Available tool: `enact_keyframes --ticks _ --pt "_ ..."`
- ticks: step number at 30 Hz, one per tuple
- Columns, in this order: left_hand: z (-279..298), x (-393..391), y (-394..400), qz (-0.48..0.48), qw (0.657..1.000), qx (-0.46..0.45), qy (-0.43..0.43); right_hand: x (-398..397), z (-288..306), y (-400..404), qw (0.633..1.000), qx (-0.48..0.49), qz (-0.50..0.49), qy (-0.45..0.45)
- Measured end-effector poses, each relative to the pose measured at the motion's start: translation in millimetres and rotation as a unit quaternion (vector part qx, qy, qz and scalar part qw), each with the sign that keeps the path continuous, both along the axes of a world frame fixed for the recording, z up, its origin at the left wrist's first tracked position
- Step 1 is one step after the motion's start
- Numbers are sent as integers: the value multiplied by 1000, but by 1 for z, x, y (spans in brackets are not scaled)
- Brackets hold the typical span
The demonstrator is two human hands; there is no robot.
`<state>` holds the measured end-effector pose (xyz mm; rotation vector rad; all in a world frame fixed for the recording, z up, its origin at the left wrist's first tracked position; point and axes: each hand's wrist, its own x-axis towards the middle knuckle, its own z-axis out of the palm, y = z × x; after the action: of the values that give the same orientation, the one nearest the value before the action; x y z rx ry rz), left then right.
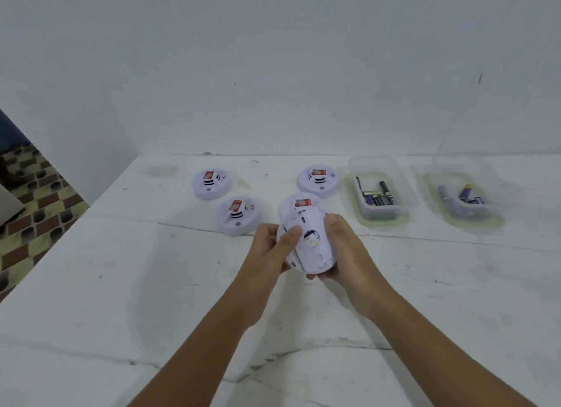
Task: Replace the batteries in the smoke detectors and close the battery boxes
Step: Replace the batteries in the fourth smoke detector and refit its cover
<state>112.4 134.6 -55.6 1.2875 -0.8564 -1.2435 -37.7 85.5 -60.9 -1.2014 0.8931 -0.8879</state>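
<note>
Fingers (293,235) around upturned white detector (306,242)

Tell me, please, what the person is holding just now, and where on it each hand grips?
A smoke detector, underside up: left hand grips its left rim, right hand its right rim.

White cloth (121,285) is covering the table, lying creased; pale wall (273,57) is standing behind; patterned floor tiles (39,218) are showing left.
</note>
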Motion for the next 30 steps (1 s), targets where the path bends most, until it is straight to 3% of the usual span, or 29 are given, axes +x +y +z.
enact_keyframes --ticks 6,11,17,19,24,30 --pt "-14 -34 2 -12 986 32 162 -17 -35 0 1000 -8 -18 8" --pt "-13 -37 -2 -6 966 44 255 -25 -38 -5 949 -217 -38 223" --pt "-10 -43 -14 -47 907 47 415 -36 -44 6 917 -321 -155 181" --pt "-18 -46 -20 -57 901 37 429 -37 -45 6 906 -331 -171 202" --pt "-36 -41 -28 -76 917 10 392 -39 -41 4 924 -291 -174 180" --pt "-43 -41 -29 -99 931 43 350 -42 -37 7 954 -207 -175 129"
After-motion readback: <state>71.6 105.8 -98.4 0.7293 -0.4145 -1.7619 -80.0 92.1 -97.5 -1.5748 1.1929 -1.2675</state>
